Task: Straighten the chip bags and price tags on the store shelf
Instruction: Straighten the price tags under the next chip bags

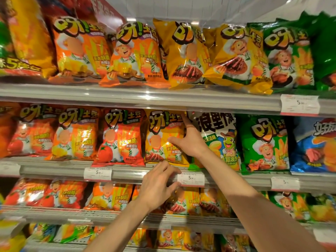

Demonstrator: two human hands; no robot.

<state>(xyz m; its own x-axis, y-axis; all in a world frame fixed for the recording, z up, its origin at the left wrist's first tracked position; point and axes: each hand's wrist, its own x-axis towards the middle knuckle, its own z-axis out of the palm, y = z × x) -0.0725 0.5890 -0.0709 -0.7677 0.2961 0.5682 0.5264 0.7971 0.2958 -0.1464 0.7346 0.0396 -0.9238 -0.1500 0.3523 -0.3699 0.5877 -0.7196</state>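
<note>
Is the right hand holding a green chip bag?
No, the right hand rests open on the yellow bag.

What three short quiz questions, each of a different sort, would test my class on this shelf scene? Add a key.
1. True or false: the right hand rests on the yellow chip bag.
2. Which hand touches the price tag on the shelf rail? A left hand; B right hand.
3. Fill in: the bag right of the yellow one shows a cartoon ____.

Key: 1 true; 2 A; 3 frog, on the white frog bag.
</note>
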